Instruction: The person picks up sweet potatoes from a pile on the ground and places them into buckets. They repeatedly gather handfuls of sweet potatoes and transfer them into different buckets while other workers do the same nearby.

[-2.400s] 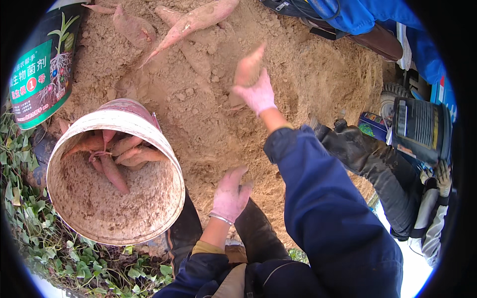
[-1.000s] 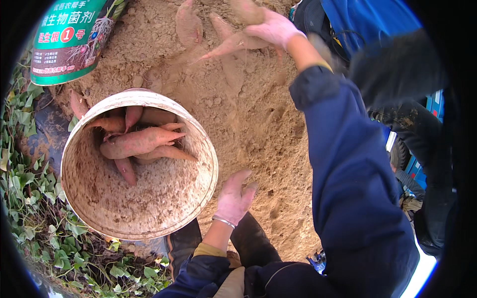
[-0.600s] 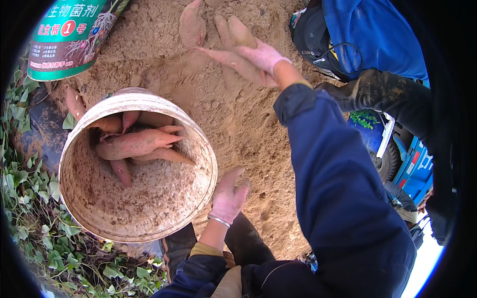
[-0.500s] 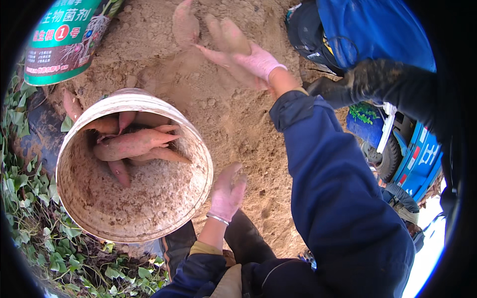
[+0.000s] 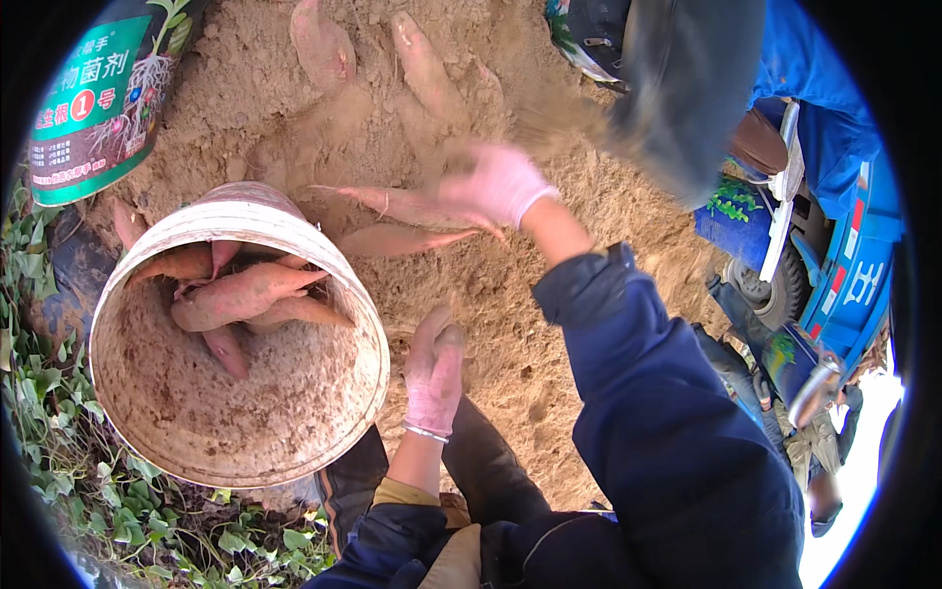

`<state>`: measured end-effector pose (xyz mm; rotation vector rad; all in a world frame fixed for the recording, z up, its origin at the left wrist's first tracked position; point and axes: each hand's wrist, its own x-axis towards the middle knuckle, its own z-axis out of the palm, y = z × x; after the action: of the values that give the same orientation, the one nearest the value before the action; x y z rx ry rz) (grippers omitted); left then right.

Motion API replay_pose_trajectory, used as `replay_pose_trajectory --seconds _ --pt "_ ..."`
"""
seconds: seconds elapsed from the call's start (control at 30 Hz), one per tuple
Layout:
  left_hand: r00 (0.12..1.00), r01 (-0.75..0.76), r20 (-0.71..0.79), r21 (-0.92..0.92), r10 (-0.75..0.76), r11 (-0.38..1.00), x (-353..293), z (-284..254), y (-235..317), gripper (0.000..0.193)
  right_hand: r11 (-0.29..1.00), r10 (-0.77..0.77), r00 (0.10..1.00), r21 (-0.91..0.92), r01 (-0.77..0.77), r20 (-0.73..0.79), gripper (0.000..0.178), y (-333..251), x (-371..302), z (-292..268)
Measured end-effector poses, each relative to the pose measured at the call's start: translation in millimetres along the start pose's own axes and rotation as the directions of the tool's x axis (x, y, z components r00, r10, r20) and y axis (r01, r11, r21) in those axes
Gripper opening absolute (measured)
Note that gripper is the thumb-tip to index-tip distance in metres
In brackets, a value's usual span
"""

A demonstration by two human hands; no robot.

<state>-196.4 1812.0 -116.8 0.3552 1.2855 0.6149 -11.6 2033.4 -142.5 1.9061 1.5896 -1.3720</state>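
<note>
My right hand (image 5: 498,187), in a pink glove, reaches over the soil. Its fingers are smeared by motion and overlap the right end of a sweet potato (image 5: 397,204); whether they grip it I cannot tell. Just below lies another sweet potato (image 5: 392,240). My left hand (image 5: 435,378), also pink-gloved, holds nothing; its fingers stretch out beside the bucket's rim. The dirty white bucket (image 5: 378,393) lies tipped with its mouth toward me, and several sweet potatoes (image 5: 240,297) are inside. Farther off, two more sweet potatoes, one on the left (image 5: 322,44) and one on the right (image 5: 422,64), rest on the soil.
A green and brown printed bag (image 5: 93,108) stands at the far left. Leafy vines (image 5: 108,481) spread along the left side. At far right, a person's dark-clothed leg (image 5: 682,88) is close to my right arm, with a blue vehicle (image 5: 849,285) and other people beyond.
My right hand has come nearer and slightly left. Two sweet potatoes now lie beside the bucket where bare soil was. The person's leg at right has shifted. My left hand stays by the bucket.
</note>
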Motion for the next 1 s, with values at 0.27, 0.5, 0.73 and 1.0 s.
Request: replay_pose_trajectory --seconds 0.27,0.5,0.73,1.0 --pt "0.974 0.226 -0.006 -0.1 -0.228 0.969 -3.0 -7.8 -0.9 0.067 0.885 0.302 0.795 -0.156 -0.439 -0.526 0.095 -33.4 96.3 -25.0" --pt "0.958 0.283 0.026 -0.246 -0.286 0.927 -4.0 -12.6 -9.8 0.073 0.934 0.091 0.949 -0.305 -0.187 -0.302 0.079 -6.5 60.6 -27.2" --pt "0.948 0.317 0.004 -0.134 -0.319 0.939 -3.6 -7.0 -7.5 0.073 0.861 -0.269 0.942 -0.489 0.142 -0.2 0.071 -16.3 -2.2 13.3" --pt "0.846 0.4 -0.195 -0.382 -0.496 0.833 -1.2 -17.0 -28.8 0.071 0.922 0.3 0.891 0.344 -0.179 -0.341 0.078 13.6 115.9 -18.0"
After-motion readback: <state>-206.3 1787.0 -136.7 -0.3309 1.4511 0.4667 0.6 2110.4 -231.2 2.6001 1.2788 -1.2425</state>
